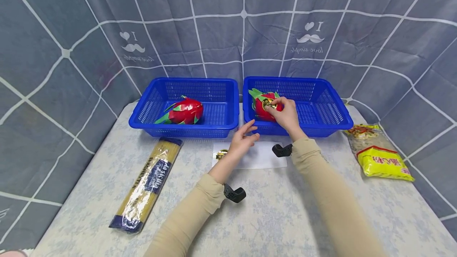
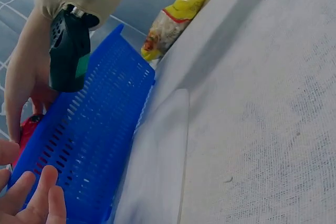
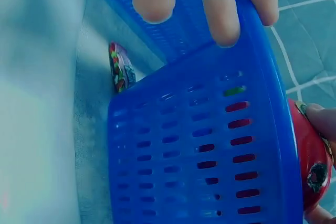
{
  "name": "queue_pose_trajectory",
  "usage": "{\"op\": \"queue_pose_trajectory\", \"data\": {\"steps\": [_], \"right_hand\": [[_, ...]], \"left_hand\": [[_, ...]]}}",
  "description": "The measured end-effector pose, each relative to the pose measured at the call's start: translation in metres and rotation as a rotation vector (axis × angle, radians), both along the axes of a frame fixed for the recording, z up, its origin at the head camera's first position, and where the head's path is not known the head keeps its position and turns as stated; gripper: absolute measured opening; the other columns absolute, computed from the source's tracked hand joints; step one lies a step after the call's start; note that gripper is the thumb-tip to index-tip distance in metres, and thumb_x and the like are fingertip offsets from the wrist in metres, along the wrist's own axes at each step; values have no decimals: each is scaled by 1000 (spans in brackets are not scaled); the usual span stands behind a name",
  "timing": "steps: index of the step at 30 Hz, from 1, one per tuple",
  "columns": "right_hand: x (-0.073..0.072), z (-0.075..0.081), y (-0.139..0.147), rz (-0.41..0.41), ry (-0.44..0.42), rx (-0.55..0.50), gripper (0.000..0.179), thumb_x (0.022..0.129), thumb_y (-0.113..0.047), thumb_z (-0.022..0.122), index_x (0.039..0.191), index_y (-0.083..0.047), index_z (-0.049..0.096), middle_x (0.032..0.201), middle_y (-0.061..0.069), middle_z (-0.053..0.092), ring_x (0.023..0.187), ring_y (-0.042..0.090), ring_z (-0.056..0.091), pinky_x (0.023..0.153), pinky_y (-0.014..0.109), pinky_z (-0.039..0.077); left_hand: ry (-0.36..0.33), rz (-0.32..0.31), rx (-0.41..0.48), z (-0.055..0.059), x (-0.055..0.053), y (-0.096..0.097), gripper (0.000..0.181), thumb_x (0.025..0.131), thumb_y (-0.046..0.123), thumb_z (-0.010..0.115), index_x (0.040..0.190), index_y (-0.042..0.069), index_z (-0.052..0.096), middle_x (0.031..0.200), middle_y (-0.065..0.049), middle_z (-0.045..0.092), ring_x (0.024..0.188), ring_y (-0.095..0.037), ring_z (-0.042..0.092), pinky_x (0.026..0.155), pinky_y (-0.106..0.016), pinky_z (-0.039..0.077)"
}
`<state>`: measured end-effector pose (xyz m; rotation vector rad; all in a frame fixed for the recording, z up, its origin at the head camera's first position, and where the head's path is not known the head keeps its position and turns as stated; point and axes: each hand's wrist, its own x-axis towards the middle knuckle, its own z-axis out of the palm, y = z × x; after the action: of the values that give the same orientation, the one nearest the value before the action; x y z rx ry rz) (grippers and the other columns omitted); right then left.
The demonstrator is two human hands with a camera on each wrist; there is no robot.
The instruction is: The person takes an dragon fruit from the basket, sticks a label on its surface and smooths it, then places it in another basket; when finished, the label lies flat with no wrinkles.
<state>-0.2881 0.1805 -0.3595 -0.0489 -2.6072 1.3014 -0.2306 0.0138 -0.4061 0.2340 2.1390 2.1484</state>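
In the right blue basket (image 1: 333, 124) lies a red dragon fruit (image 1: 260, 110) with green leaf tips. My right hand (image 1: 287, 116) is at its front, with thumb and fingertips pinching a round black-and-gold sticker (image 1: 267, 103) against the red skin. The right wrist view shows only part of that hand, beside the red fruit (image 3: 310, 150) beyond the basket wall. My left hand (image 1: 242, 140) hovers before the basket's near side, fingers spread and loosely bent, holding nothing. Below it, a white sheet (image 1: 267, 160) on the table bears another round sticker (image 1: 221, 154).
A second blue basket (image 1: 185, 130) stands alongside on the left, holding another dragon fruit (image 1: 185, 111). A long spaghetti packet (image 1: 148, 185) lies at the left of the table. At the right lies a yellow-and-clear food bag (image 1: 380, 156). A grey curtain (image 1: 221, 43) hangs behind.
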Motion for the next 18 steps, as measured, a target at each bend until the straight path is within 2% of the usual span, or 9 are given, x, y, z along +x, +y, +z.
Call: {"op": "queue_pose_trajectory", "data": {"steps": [3, 7, 10, 13, 16, 18], "right_hand": [[0, 0, -1, 22, -64, 109, 37, 89, -31, 63, 112, -2, 54, 124, 25, 40, 107, 40, 47, 88, 49, 41], [2, 2, 1, 88, -187, 320, 46, 94, -42, 52, 118, -2, 49, 117, 25, 46, 98, 39, 51, 83, 51, 43], [7, 1, 4, 95, -204, 391, 50, 95, -44, 49, 121, -1, 49, 117, 24, 50, 100, 38, 52, 83, 51, 44], [15, -1, 3, 26, -103, 325, 46, 94, -40, 53, 119, -2, 55, 121, 23, 51, 102, 38, 53, 83, 51, 44], [25, -5, -1, -55, 69, 153, 36, 92, -32, 59, 113, -3, 60, 119, 20, 56, 103, 35, 56, 83, 49, 46], [32, -8, -5, -93, 178, 17, 29, 92, -26, 61, 109, -3, 62, 112, 16, 61, 101, 31, 58, 81, 43, 47]], "left_hand": [[-3, 7, 5, -1, 0, 0, 52, 89, 3, 59, 140, 8, 45, 129, -15, 56, 94, -28, 65, 80, -38, 51], [-17, 3, -16, 0, -1, -1, 52, 89, 4, 59, 139, 12, 46, 130, -15, 55, 94, -27, 65, 81, -40, 51], [-18, -31, -48, 2, 1, -1, 53, 90, 6, 59, 140, 13, 45, 129, -17, 55, 93, -26, 65, 80, -36, 51], [-15, -61, -78, 7, 3, -6, 52, 90, 6, 59, 140, 11, 45, 125, -19, 57, 92, -25, 64, 79, -34, 51], [1, -82, -117, 15, 4, -15, 46, 90, 7, 59, 135, 9, 50, 118, -19, 61, 92, -25, 65, 78, -34, 51], [25, -102, -149, 23, 4, -23, 41, 91, 8, 59, 131, 7, 53, 113, -18, 64, 92, -25, 65, 77, -34, 52]]}}
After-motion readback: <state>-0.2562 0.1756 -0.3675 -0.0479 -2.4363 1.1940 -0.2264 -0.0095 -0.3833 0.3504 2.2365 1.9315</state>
